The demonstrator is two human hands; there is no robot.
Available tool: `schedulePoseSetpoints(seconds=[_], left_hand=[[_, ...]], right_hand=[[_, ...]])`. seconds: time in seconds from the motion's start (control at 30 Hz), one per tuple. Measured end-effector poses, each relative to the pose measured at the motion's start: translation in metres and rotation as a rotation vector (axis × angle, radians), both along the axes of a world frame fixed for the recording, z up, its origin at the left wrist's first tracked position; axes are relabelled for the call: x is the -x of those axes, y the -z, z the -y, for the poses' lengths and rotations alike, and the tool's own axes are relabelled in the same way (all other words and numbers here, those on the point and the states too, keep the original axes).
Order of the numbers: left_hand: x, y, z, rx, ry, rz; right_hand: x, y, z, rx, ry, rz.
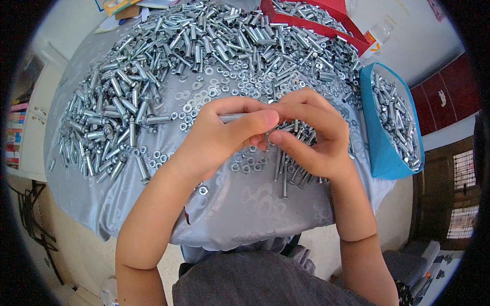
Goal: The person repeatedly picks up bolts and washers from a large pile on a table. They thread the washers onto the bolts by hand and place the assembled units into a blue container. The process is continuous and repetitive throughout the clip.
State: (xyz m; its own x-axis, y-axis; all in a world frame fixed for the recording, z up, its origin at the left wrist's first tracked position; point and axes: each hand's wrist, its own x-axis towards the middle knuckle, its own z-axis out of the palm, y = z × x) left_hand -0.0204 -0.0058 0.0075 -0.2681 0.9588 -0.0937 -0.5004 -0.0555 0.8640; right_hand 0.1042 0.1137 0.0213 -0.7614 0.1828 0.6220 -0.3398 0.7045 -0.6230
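Over the middle of the table my left hand [219, 130] is closed around a silver metal sleeve [231, 118]; only a short length shows between thumb and fingers. My right hand [316, 130] meets it fingertip to fingertip, its thumb and fingers pinched at the sleeve's far end. What sits in that pinch is hidden. Beneath the right hand lies a bunch of long thin bolts [284, 176]. Loose hex nuts [246, 169] are scattered below the left fingertips, and flat washers [196, 85] lie just beyond the hands.
A large heap of metal sleeves [204, 38] spreads over the back and left of the grey tablecloth [219, 214]. At the back right is a red box [306, 23] of parts, beside a plastic bottle [378, 34]. A blue fabric bin [380, 137] with assembled bolts stands at the right edge.
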Motion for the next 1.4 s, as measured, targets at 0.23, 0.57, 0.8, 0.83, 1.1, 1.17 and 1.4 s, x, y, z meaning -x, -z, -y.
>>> schedulePoseSetpoints(seconds=[0.23,0.57,0.8,0.83,1.1,1.17,1.4], left_hand=[[-0.001,0.011,-0.003,-0.017,-0.074,-0.287],[-0.003,0.017,0.000,0.068,-0.349,-0.636],[-0.005,0.009,0.002,0.003,-0.396,-0.705],[-0.003,0.010,0.003,0.032,-0.393,-0.671],[-0.004,0.009,0.001,0.050,-0.327,-0.741],[-0.004,0.010,0.001,0.074,-0.319,-0.693],[-0.004,0.011,0.001,0.040,-0.355,-0.677]], right_hand=[[0.000,0.003,-0.004,-0.175,0.038,-0.020],[0.002,0.009,0.003,-0.051,0.018,0.212],[-0.005,0.000,0.000,0.032,0.059,0.399],[-0.003,0.001,0.000,0.006,0.061,0.329],[-0.003,0.010,-0.011,-0.228,0.017,0.234],[-0.003,0.007,-0.009,-0.187,0.054,0.253],[-0.005,0.006,-0.001,-0.132,0.041,0.298]])
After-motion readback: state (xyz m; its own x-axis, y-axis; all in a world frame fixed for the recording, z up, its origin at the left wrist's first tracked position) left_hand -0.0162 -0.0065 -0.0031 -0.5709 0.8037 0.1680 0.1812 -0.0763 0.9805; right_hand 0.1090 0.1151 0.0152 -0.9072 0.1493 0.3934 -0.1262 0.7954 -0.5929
